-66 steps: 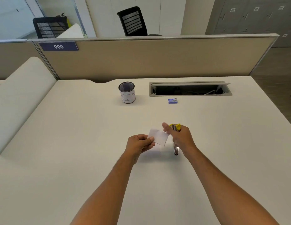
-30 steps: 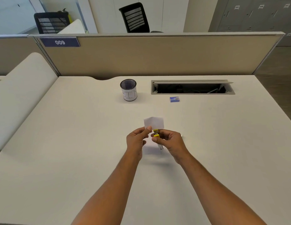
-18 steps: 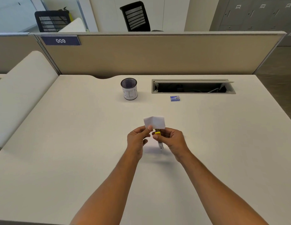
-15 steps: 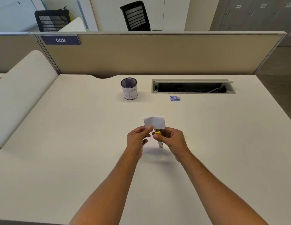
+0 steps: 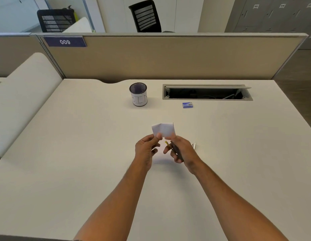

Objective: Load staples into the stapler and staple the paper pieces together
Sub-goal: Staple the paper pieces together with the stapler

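paper pinched in the left hand, stapler gripped in the right

both hands are raised over the middle of the white desk (image 5: 81, 153), close together but with a narrow gap between them. the left hand (image 5: 147, 149) pinches the lower edge of the white paper pieces (image 5: 163, 130) between thumb and forefinger, so the paper stands up and away from the person, above both hands. its lower right corner sits just beside the knuckles of the right hand (image 5: 183, 151).

the right hand has its fingers curled round the stapler (image 5: 175, 151), a dark, slim body with a bit of yellow showing at its front end near the paper's lower edge. the stapler lies tilted across the palm, its front pointing up and left toward the paper. whether it touches the paper is too blurred to tell.

a small metallic piece (image 5: 194, 146) lies on the desk just to the right of the right hand.

farther back, well apart from the hands, stand a mesh pen cup (image 5: 138, 94) with a white label and a small blue staple box (image 5: 187, 105), just in front of the open cable tray (image 5: 207, 92).
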`<state>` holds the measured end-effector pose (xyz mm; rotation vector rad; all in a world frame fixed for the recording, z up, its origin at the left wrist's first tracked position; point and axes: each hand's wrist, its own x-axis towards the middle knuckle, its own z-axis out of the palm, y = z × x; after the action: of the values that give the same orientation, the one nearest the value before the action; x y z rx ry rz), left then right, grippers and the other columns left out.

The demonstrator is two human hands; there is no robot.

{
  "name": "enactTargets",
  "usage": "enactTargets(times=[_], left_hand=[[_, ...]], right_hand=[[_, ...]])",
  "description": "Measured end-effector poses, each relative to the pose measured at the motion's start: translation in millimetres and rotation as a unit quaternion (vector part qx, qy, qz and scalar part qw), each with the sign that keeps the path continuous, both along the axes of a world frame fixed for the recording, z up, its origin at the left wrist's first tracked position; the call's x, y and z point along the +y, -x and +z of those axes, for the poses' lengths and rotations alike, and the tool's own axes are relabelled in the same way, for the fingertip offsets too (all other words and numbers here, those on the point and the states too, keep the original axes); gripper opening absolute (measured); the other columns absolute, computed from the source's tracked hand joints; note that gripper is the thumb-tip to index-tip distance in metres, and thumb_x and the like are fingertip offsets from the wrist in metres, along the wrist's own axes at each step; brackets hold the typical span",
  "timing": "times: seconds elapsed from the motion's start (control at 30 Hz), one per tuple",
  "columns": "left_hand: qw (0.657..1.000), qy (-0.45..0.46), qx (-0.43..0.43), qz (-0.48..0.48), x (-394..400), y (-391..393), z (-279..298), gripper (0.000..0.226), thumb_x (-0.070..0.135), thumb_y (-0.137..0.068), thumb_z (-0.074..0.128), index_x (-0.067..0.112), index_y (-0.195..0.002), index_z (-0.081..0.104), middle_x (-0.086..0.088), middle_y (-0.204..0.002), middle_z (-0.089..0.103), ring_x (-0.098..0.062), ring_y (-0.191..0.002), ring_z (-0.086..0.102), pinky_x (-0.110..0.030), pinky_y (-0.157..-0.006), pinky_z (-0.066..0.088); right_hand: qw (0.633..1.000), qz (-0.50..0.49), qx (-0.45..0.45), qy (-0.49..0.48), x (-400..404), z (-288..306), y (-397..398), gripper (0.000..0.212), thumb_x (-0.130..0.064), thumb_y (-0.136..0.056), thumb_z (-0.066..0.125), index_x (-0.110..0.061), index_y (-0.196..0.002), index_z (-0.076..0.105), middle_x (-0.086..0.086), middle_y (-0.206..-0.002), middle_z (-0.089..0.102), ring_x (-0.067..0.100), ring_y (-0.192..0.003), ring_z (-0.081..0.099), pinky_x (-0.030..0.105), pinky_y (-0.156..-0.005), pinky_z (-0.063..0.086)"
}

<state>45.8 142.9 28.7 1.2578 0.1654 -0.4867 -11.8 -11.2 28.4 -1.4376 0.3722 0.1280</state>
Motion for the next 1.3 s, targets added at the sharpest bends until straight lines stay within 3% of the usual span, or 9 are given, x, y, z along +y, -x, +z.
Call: enactTargets(times=[0.1,0.23,0.37,0.7,0.9,1.0,1.13,1.23,1.3], left_hand=[[1.0,-0.002,0.004,0.006,0,-1,-1,0.034,0.041,-0.062,0.09,0.015,-0.081,0.08,0.0,-0.076,0.068,-0.011,-0.064,0.058,-0.031,-0.067,0.043],[1.0,0.002,0.012,0.018,1,-2,-3,0.033,0.038,-0.062,0.09,0.014,-0.081,0.08,0.0,-0.074,0.069,-0.012,-0.063,0.057,-0.03,-0.066,0.043],[1.0,0.005,0.012,0.015,0,-2,-4,0.034,0.039,-0.061,0.09,0.014,-0.081,0.081,0.0,-0.076,0.07,-0.011,-0.063,0.057,-0.03,-0.065,0.043],[0.997,0.014,0.038,0.058,-5,-2,-2,0.01,0.025,-0.076,0.087,0.017,-0.078,0.081,-0.002,-0.084,0.073,-0.014,-0.066,0.053,-0.03,-0.065,0.04],[0.997,-0.02,0.021,0.071,-6,2,-4,0.015,0.025,-0.075,0.088,0.014,-0.081,0.081,0.0,-0.075,0.071,-0.014,-0.064,0.053,-0.03,-0.063,0.042],[0.997,-0.031,0.014,0.064,-7,3,-4,0.016,0.025,-0.075,0.088,0.014,-0.083,0.08,0.001,-0.07,0.068,-0.013,-0.064,0.056,-0.032,-0.065,0.043],[0.997,-0.032,0.016,0.071,-9,2,-3,0.016,0.025,-0.076,0.087,0.015,-0.085,0.08,0.0,-0.073,0.071,-0.016,-0.068,0.056,-0.036,-0.07,0.046],[0.997,-0.024,0.018,0.071,-10,2,-3,0.018,0.026,-0.077,0.087,0.013,-0.086,0.079,0.001,-0.075,0.07,-0.016,-0.069,0.055,-0.036,-0.071,0.045],[0.997,-0.024,0.019,0.069,-11,2,-3,0.017,0.026,-0.076,0.087,0.014,-0.085,0.079,0.002,-0.073,0.068,-0.016,-0.068,0.054,-0.037,-0.072,0.044]], right_hand=[[0.998,0.005,0.005,-0.06,-3,-7,0,0.063,-0.065,-0.102,0.035,-0.018,-0.121,0.072,0.008,-0.084,0.069,0.013,-0.059,0.049,0.025,-0.048,0.036],[0.996,0.005,-0.006,-0.087,-4,-11,0,0.06,-0.063,-0.099,0.043,-0.015,-0.118,0.074,0.003,-0.08,0.06,0.014,-0.064,0.049,0.027,-0.053,0.038],[0.992,-0.005,-0.029,-0.122,-4,-12,-1,0.06,-0.062,-0.096,0.052,-0.01,-0.118,0.073,0.006,-0.084,0.064,0.014,-0.065,0.052,0.027,-0.052,0.039],[0.995,-0.032,-0.062,-0.072,1,-10,1,0.049,-0.059,-0.082,0.074,-0.02,-0.112,0.077,0.004,-0.092,0.071,0.016,-0.071,0.056,0.028,-0.06,0.045],[0.996,-0.028,-0.083,-0.008,4,-9,0,0.047,-0.062,-0.075,0.078,-0.027,-0.106,0.077,0.001,-0.089,0.07,0.009,-0.073,0.059,0.025,-0.064,0.05],[0.994,-0.024,-0.102,-0.009,3,-8,0,0.037,-0.051,-0.08,0.079,-0.028,-0.109,0.078,-0.003,-0.091,0.074,0.006,-0.072,0.06,0.021,-0.063,0.05],[0.994,-0.025,-0.109,-0.019,4,-8,0,0.032,-0.044,-0.082,0.079,-0.031,-0.112,0.078,0.001,-0.106,0.077,0.007,-0.087,0.067,0.025,-0.071,0.057],[0.993,-0.029,-0.106,-0.031,5,-10,0,0.026,-0.029,-0.089,0.077,-0.028,-0.115,0.077,0.0,-0.104,0.077,0.011,-0.086,0.067,0.025,-0.072,0.056],[0.994,-0.033,-0.098,-0.037,6,-9,0,0.025,-0.032,-0.087,0.079,-0.029,-0.112,0.078,-0.002,-0.097,0.077,0.01,-0.08,0.068,0.022,-0.07,0.055]])
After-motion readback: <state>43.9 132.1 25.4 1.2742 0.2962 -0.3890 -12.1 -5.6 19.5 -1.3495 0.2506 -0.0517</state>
